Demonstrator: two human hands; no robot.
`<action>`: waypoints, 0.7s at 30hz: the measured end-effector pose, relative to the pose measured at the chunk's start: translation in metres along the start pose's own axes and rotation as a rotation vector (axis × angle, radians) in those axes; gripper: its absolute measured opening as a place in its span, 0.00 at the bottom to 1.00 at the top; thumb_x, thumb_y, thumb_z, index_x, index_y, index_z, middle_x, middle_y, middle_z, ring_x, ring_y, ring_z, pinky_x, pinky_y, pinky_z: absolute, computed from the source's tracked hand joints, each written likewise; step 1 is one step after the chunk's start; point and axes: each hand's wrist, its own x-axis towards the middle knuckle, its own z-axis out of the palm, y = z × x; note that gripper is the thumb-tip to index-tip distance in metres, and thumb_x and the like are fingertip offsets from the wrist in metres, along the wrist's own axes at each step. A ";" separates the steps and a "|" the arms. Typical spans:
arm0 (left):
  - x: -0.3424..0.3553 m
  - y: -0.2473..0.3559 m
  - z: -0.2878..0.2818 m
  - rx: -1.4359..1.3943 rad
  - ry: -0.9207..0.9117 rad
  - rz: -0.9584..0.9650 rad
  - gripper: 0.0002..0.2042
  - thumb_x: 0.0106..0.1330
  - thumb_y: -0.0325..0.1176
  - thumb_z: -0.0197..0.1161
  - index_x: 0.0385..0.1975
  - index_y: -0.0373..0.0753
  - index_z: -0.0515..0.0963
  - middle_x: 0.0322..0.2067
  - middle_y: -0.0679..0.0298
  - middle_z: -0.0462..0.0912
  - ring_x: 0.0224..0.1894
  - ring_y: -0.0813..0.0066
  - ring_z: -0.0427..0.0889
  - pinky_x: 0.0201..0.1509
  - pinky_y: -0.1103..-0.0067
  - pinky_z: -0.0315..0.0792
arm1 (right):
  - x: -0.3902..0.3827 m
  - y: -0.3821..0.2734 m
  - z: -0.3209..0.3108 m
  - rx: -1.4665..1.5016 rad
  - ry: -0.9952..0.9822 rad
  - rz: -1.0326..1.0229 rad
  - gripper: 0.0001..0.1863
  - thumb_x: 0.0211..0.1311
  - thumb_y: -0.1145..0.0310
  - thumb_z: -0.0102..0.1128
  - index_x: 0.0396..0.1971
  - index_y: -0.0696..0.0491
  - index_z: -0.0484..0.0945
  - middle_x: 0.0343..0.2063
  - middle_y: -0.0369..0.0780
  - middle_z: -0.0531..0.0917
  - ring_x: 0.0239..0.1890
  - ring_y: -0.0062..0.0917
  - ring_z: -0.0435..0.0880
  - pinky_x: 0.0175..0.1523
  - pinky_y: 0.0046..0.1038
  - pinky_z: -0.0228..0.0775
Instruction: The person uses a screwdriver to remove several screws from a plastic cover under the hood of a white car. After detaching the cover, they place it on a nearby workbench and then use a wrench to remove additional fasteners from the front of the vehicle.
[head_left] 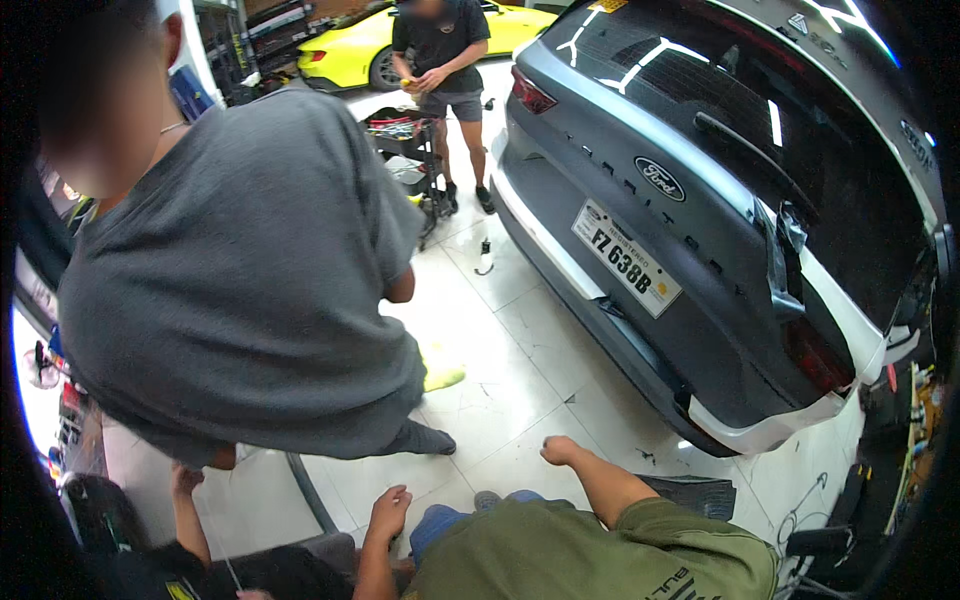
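Note:
My left hand [390, 510] hangs loose over the white tiled floor with its fingers apart and nothing in it. My right hand [560, 450] is raised in a fist, empty as far as I can see, pointing toward the low rear corner of a grey-wrapped car [640, 260]. White bodywork [770, 430] shows below the grey film at the car's bumper corner. My olive shirt [600, 550] fills the lower edge.
A person in a grey shirt [240, 270] bends over close at left. Another person's hand [185, 478] reaches up at lower left. A third person [440, 60] stands by a tool cart [410, 150]. A spray bottle [485, 255] stands on the floor; a yellow car [350, 45] is behind.

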 end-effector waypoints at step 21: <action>0.509 0.198 -0.141 0.628 -0.260 0.357 0.21 0.63 0.40 0.59 0.51 0.31 0.75 0.46 0.45 0.81 0.49 0.54 0.81 0.53 0.68 0.74 | 0.213 -0.056 -0.301 0.381 0.415 0.294 0.22 0.62 0.57 0.52 0.49 0.57 0.77 0.45 0.50 0.82 0.49 0.45 0.80 0.56 0.40 0.70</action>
